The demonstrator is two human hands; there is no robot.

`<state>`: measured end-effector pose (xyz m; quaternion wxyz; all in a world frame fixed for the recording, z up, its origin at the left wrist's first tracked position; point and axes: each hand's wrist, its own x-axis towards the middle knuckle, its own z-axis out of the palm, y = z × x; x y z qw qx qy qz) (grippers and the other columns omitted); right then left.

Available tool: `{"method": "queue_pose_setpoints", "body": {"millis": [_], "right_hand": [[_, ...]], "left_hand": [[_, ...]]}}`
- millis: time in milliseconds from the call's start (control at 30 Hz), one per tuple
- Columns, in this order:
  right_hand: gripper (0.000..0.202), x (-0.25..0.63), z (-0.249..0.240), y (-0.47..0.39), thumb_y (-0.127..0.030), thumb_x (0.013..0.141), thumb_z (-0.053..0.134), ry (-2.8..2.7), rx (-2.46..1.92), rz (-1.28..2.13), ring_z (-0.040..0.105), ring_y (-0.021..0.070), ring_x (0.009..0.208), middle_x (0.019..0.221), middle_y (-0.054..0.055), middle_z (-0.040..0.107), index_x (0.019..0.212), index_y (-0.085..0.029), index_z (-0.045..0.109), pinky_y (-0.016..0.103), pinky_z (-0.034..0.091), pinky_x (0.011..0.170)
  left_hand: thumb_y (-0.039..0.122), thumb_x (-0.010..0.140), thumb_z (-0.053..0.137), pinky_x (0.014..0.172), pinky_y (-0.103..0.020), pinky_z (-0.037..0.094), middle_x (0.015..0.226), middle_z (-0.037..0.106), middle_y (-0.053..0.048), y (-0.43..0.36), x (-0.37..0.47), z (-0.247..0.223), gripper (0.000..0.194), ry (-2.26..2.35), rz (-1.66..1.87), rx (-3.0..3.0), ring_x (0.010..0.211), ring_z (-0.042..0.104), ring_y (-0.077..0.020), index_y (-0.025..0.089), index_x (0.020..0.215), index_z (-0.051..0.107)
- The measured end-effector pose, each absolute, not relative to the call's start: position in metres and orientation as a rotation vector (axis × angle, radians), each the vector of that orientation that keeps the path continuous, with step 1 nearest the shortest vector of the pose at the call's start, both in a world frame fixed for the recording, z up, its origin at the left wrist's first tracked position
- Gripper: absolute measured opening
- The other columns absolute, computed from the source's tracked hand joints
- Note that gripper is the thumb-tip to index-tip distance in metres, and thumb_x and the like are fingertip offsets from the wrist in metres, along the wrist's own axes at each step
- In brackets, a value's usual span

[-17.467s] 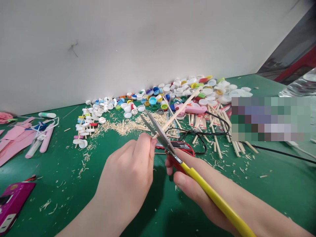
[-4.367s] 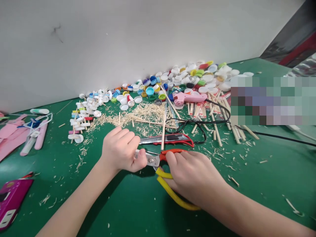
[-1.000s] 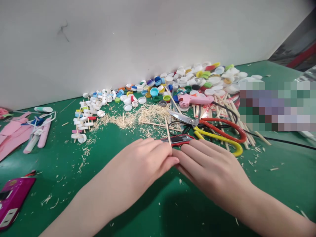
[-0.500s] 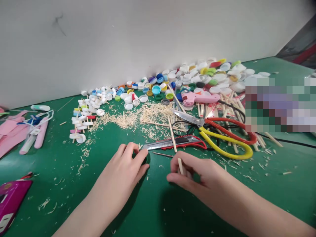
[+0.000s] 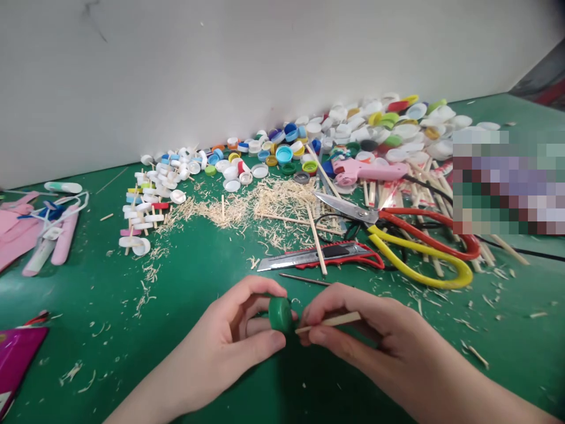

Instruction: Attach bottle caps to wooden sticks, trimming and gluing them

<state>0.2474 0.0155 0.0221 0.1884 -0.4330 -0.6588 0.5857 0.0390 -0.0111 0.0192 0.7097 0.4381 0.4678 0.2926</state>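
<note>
I log the left hand (image 5: 247, 335) gripping a green cap (image 5: 279, 314), the right hand (image 5: 353, 330) pinching a short stick (image 5: 339, 320) just beside it, unjoined; assembled cap-and-stick pieces (image 5: 143, 208) lie leftward, loose caps (image 5: 285, 155) remain unmounted

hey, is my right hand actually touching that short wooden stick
Touching. The head view shows the short wooden stick pinched in the fingers of the right hand.

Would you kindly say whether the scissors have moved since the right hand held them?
Yes: relative to the red utility knife, the scissors have moved forward and rightward.
</note>
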Motion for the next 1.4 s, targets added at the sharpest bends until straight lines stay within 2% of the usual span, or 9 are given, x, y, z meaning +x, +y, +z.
{"method": "queue_pose_setpoints", "body": {"millis": [267, 400, 600, 700, 833, 967, 1100, 1233, 1400], "right_hand": [[0.002, 0.246, 0.028, 0.015, -0.023, 0.084, 0.06, -1.94, -1.012, 1.211, 0.059, 0.0036, 0.066, 0.076, -0.006, 0.064, 0.082, -0.023, 0.061, 0.011, 0.047, 0.06], [0.003, 0.246, 0.028, 0.016, -0.019, 0.084, 0.06, -2.007, -0.949, 1.1, 0.059, 0.0032, 0.068, 0.077, -0.005, 0.064, 0.084, -0.022, 0.061, 0.01, 0.047, 0.061], [0.005, 0.243, 0.017, 0.012, -0.02, 0.084, 0.061, -2.026, -0.864, 1.007, 0.057, 0.005, 0.068, 0.074, -0.003, 0.061, 0.079, -0.019, 0.06, 0.015, 0.046, 0.062], [0.003, 0.243, 0.012, 0.01, -0.02, 0.087, 0.057, -2.058, -0.841, 0.955, 0.055, 0.0058, 0.069, 0.076, -0.002, 0.059, 0.084, -0.019, 0.057, 0.016, 0.046, 0.063], [0.008, 0.246, 0.017, 0.009, -0.025, 0.093, 0.046, -2.259, -0.904, 0.745, 0.053, 0.01, 0.073, 0.083, 0.001, 0.058, 0.091, -0.019, 0.052, 0.022, 0.046, 0.064], [0.022, 0.248, 0.025, 0.01, -0.025, 0.096, 0.033, -2.459, -1.019, 0.611, 0.049, 0.012, 0.067, 0.077, 0.002, 0.054, 0.08, -0.02, 0.047, 0.026, 0.044, 0.062], [0.022, 0.248, 0.027, 0.013, -0.023, 0.096, 0.034, -2.502, -1.02, 0.54, 0.049, 0.0118, 0.068, 0.076, 0.001, 0.052, 0.078, -0.02, 0.046, 0.025, 0.042, 0.062], [0.021, 0.25, 0.019, 0.014, -0.018, 0.095, 0.035, -2.542, -0.91, 0.437, 0.047, 0.0124, 0.067, 0.075, 0.002, 0.052, 0.078, -0.019, 0.047, 0.026, 0.039, 0.062], [0.02, 0.249, 0.009, 0.01, -0.001, 0.086, 0.037, -2.615, -0.919, 0.496, 0.043, 0.0145, 0.072, 0.079, 0.003, 0.051, 0.08, -0.018, 0.046, 0.028, 0.037, 0.065]], "left_hand": [[0.024, 0.079, 0.069, 0.07, -0.005, 0.045, 0.097, 0.067, 0.007, -0.012, 0.041, 0.019, 0.029, 0.921, 0.692, 0.842, 0.086, 0.061, -0.0014, 0.033, 0.106, 0.063], [0.024, 0.077, 0.071, 0.076, -0.007, 0.047, 0.096, 0.07, 0.007, -0.013, 0.042, 0.02, 0.029, 0.935, 0.71, 0.83, 0.089, 0.063, -0.0029, 0.034, 0.104, 0.066], [0.021, 0.073, 0.074, 0.076, -0.012, 0.052, 0.09, 0.072, 0.006, -0.016, 0.049, 0.02, 0.027, 0.973, 0.756, 0.815, 0.086, 0.067, -0.0074, 0.033, 0.097, 0.07], [0.022, 0.073, 0.074, 0.076, -0.013, 0.052, 0.091, 0.072, 0.007, -0.016, 0.053, 0.02, 0.027, 1.002, 0.764, 0.835, 0.086, 0.067, -0.0074, 0.033, 0.097, 0.069], [0.027, 0.074, 0.073, 0.082, -0.016, 0.052, 0.1, 0.071, 0.005, -0.017, 0.052, 0.02, 0.028, 1.08, 0.784, 0.935, 0.092, 0.066, -0.0097, 0.031, 0.101, 0.067], [0.033, 0.078, 0.068, 0.088, -0.022, 0.053, 0.111, 0.068, 0.0, -0.018, 0.047, 0.018, 0.034, 1.157, 0.773, 1.037, 0.1, 0.065, -0.0134, 0.03, 0.111, 0.061], [0.035, 0.08, 0.065, 0.095, -0.028, 0.051, 0.12, 0.063, -0.003, -0.018, 0.046, 0.017, 0.035, 1.201, 0.795, 1.169, 0.108, 0.061, -0.0163, 0.029, 0.115, 0.059], [0.037, 0.081, 0.063, 0.09, -0.027, 0.053, 0.114, 0.064, -0.002, -0.019, 0.045, 0.017, 0.031, 1.282, 0.812, 1.359, 0.102, 0.063, -0.0153, 0.03, 0.111, 0.062], [0.034, 0.084, 0.059, 0.086, -0.024, 0.053, 0.116, 0.064, 0.001, -0.019, 0.04, 0.015, 0.028, 1.344, 0.755, 1.628, 0.102, 0.062, -0.0143, 0.034, 0.113, 0.062]]}}
